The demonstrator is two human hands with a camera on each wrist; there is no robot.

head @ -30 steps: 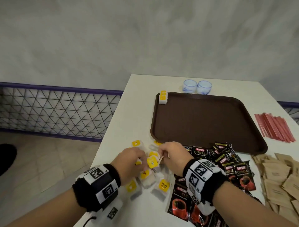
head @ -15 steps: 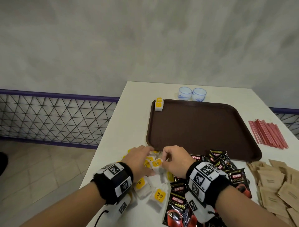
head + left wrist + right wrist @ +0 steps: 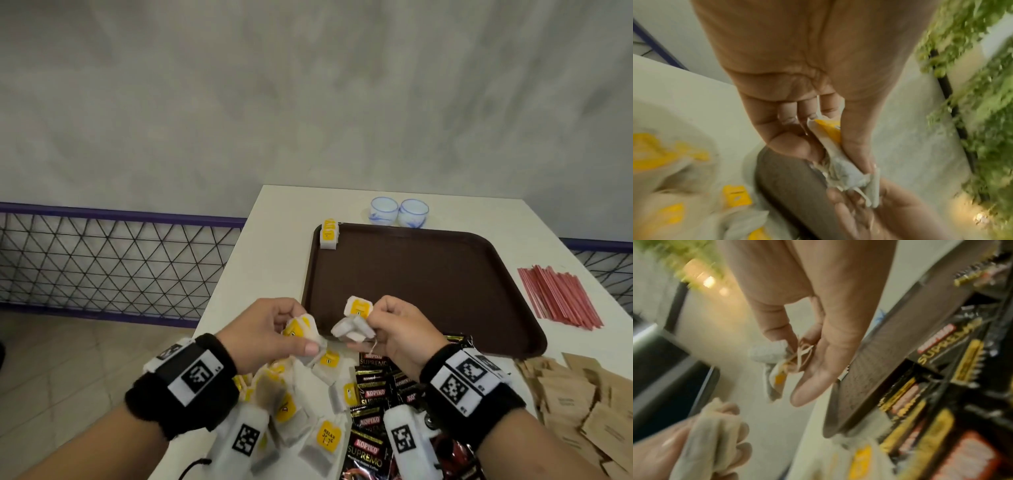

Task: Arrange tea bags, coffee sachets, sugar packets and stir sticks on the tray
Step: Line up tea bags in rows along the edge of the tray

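While both hands hovered at the tray's (image 3: 424, 294) near edge, each gripped tea bags.
Left hand (image 3: 263, 334) fingers pinched one bundle (image 3: 301, 330); right hand (image 3: 394, 329) pinched another (image 3: 352, 329), tag pointing up.

Even, soft indoor light; head view sharp, wrist views smeared

Shadows are faint and there is no harsh glare (only a warm bright spot in each wrist view's corner); the head view bows at its edges, and both wrist views blur heavily outward.
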